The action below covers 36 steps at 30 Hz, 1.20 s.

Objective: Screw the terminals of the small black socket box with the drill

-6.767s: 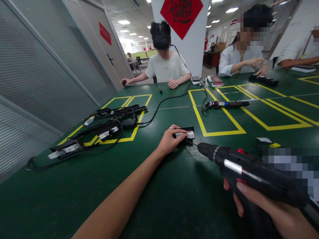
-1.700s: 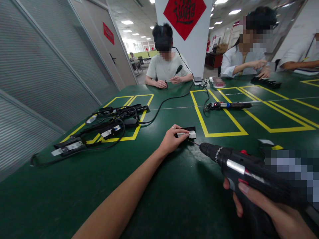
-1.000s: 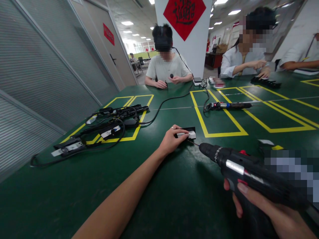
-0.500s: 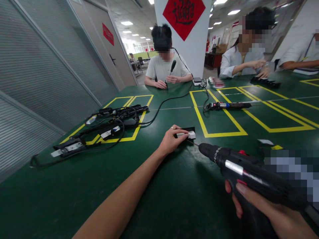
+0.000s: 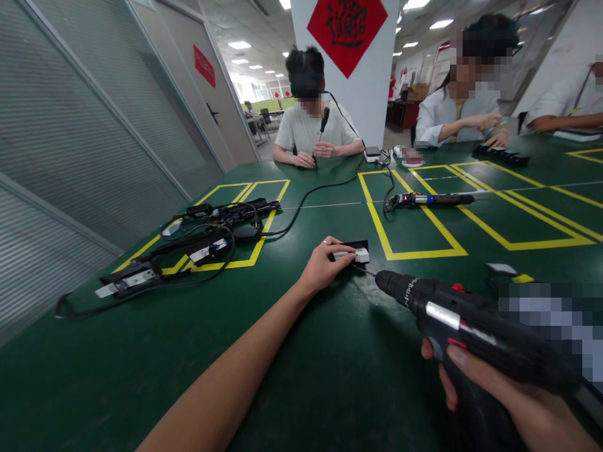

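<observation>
My left hand [image 5: 322, 269] reaches across the green table [image 5: 292, 376] and pinches a small black part with a white block [image 5: 354, 252], pressing it down on the surface. My right hand [image 5: 499, 395] is wrapped round the grip of a black cordless drill [image 5: 471, 326] at the lower right. The drill's thin bit [image 5: 366, 271] points left and meets the near edge of the part, right beside my left fingertips.
A pile of black units with tangled cables [image 5: 188, 242] lies in a yellow-taped box at the left. An electric screwdriver [image 5: 431, 199] with a cord rests further back. A person across the table [image 5: 313, 125] holds a screwdriver upright; other people sit at the far right [image 5: 464, 107].
My hands, the drill and the part have stayed put. The person across the table has tilted the held screwdriver upright.
</observation>
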Available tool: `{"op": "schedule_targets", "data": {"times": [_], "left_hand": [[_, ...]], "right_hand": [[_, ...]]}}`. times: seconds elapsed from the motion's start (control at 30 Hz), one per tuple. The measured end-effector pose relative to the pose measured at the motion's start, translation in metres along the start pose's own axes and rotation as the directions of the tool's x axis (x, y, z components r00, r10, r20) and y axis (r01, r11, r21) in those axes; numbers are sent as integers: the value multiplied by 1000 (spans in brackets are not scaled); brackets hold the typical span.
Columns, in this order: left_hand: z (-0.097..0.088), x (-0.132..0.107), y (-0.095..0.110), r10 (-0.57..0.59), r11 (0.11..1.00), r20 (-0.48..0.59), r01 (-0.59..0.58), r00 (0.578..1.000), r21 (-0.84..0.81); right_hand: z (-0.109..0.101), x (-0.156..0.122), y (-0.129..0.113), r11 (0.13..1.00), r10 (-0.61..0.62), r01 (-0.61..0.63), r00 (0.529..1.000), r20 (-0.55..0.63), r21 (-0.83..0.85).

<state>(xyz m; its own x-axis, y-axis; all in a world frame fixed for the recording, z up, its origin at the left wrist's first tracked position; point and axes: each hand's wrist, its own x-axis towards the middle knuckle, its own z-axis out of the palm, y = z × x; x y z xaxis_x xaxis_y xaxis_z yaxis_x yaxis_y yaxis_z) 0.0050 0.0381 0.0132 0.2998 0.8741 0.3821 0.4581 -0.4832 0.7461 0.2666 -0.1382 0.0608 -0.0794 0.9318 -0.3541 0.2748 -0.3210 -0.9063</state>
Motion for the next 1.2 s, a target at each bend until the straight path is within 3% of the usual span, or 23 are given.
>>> {"op": "schedule_targets", "data": {"times": [0.7, 1.2], "left_hand": [[0, 0, 2, -4, 1000, 3, 3, 1000, 11], [-2, -2, 5, -34, 999, 21, 33, 999, 19]], "right_hand": [[2, 0, -10, 997, -79, 79, 997, -5, -24], [2, -1, -7, 1000, -30, 30, 1000, 0, -7]]}}
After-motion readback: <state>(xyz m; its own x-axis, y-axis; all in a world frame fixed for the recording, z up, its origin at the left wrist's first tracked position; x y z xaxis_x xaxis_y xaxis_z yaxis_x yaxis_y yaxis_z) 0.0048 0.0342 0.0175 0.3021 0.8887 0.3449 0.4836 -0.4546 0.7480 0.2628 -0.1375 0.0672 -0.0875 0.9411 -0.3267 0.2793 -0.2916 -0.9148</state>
